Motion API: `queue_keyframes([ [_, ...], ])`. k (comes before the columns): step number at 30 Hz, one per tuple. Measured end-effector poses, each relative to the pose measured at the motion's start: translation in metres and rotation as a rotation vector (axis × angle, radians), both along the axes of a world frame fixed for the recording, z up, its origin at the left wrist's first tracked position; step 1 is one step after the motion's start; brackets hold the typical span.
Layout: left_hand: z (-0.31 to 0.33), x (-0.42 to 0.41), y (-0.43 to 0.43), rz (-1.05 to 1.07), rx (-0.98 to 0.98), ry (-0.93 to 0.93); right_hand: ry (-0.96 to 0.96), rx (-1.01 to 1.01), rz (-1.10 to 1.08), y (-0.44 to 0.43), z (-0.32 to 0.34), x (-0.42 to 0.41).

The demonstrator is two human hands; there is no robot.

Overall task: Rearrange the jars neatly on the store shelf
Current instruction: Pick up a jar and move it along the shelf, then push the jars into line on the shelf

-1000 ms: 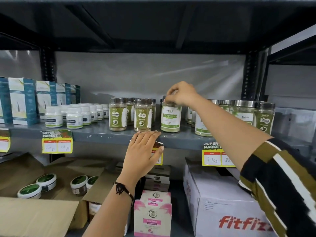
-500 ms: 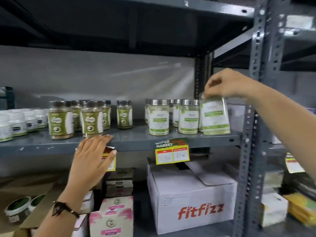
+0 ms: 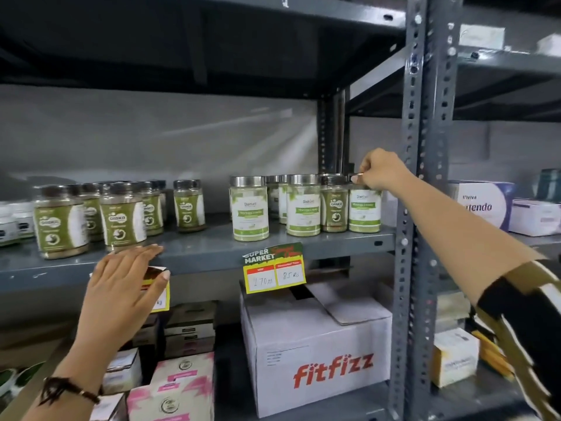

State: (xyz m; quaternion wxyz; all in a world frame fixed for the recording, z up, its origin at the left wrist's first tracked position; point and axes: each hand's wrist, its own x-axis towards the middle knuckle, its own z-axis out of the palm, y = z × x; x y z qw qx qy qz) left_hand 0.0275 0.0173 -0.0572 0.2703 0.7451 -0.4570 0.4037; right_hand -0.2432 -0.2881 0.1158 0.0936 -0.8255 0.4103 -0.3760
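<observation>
My right hand grips the lid of a white-and-green labelled jar that stands at the right end of the grey shelf, beside the upright post. Left of it stand a dark-green labelled jar and two more white-labelled jars with steel lids. A group of dark-green labelled jars fills the shelf's left half, with one standing apart. My left hand lies flat, fingers apart, against the shelf's front edge over a price tag.
A grey perforated post rises right beside my right forearm. A yellow price tag hangs from the shelf edge. Below sit a white "fitfizz" carton and pink boxes. White boxes stand on the neighbouring shelf.
My right hand carried the white-labelled jar from the middle of the shelf to the right end and set it down. The view swung right. My left hand stayed on the shelf edge.
</observation>
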Motion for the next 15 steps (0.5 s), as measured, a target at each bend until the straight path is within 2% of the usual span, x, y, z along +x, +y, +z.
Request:
queue_keyframes([
  [5,-0.002,0.003,0.000,0.006,0.016,-0.013,0.101,-0.083,0.004,-0.007,0.000,0.000],
  [8,-0.002,0.004,-0.001,0.009,0.016,-0.007,0.074,-0.211,0.133,0.003,0.005,0.003],
  [10,-0.003,0.003,-0.001,0.006,0.005,-0.006,0.215,-0.292,0.171,0.007,0.006,0.007],
  [13,-0.001,0.001,-0.001,0.006,-0.012,-0.008,0.518,-0.342,0.094,0.008,0.002,0.015],
  [15,-0.001,0.000,-0.001,0.008,-0.012,-0.003,0.523,-0.366,0.059,0.009,-0.001,0.016],
])
